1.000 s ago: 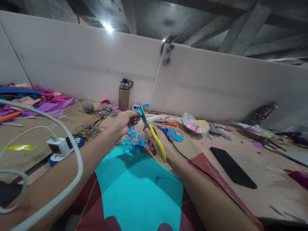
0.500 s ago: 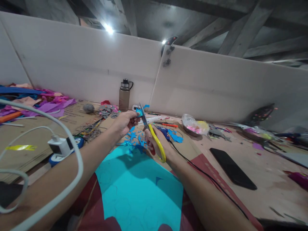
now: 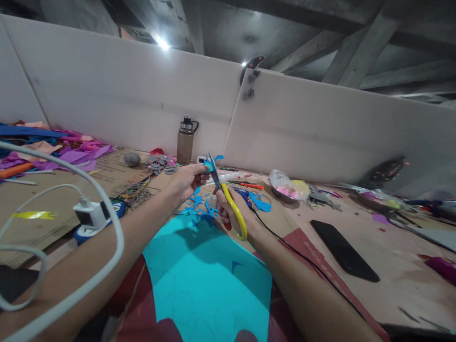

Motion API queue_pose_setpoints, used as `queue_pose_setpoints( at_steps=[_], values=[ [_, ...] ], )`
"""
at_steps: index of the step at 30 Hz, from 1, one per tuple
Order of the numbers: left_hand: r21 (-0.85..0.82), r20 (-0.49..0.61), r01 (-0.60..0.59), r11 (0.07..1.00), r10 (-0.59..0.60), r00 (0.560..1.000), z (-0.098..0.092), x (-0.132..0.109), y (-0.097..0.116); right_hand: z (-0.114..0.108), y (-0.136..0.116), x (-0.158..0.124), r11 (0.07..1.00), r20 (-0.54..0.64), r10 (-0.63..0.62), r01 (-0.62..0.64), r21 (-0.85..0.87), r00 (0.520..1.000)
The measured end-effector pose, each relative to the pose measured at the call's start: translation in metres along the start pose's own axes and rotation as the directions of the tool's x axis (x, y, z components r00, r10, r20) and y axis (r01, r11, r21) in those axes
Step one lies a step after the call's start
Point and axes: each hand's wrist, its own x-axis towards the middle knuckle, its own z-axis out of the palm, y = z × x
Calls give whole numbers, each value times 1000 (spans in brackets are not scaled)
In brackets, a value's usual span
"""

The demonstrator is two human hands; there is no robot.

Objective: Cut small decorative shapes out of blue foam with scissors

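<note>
My left hand [image 3: 190, 183] pinches a small blue piece [image 3: 208, 165], foam or paper by its look, between thumb and fingers. In my right hand [image 3: 231, 206] is a pair of scissors [image 3: 234, 209] with yellow handles, the fingers wrapped through the loops. Its blades point up and away, right beside the blue piece; whether they are fully closed I cannot tell. Below both hands a large turquoise sheet [image 3: 210, 285] with faint drawn lines lies across my lap. Several blue cut scraps [image 3: 197, 204] are scattered just beyond its far edge.
A water bottle [image 3: 185, 142] stands against the white partition [image 3: 117, 90]. A black phone [image 3: 345, 249] lies on the right. On the left are a white charger [image 3: 90, 214], a looping white cable [image 3: 119, 228] and coloured scraps [image 3: 71, 154]. A bowl [image 3: 285, 194] holds plastic-wrapped bits.
The view has shifted very slightly. Both hands keep their grips on the blue piece and the scissors, with hardly any visible movement.
</note>
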Motion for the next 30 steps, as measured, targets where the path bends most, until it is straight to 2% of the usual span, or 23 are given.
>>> queue_pose_setpoints(
  at_steps=[6, 13, 16, 21, 27, 30],
  values=[
    [6, 2, -4, 1000, 4, 1000, -1, 1, -1, -1, 0, 0, 1000, 19, 6, -6, 11, 1000],
    [-11, 20, -6, 1000, 6, 1000, -1, 0, -1, 4, -9, -3, 995, -8, 77, -77, 64, 997],
    [-11, 21, -10, 1000, 10, 1000, -1, 1, -2, 5, -9, -3, 989, 29, 76, -79, 126, 997],
    [-9, 3, 5, 1000, -5, 1000, -2, 2, -2, 4, -3, -2, 994, -11, 58, -57, 91, 998],
    [-24, 12, 8, 1000, -8, 1000, -2, 2, -1, 4, 1, -2, 990, 1, 91, -91, 111, 996],
    [-24, 0, 17, 1000, -17, 1000, 0, 1, -1, 5, 0, -3, 992, 1, 61, -61, 109, 998]
  ],
)
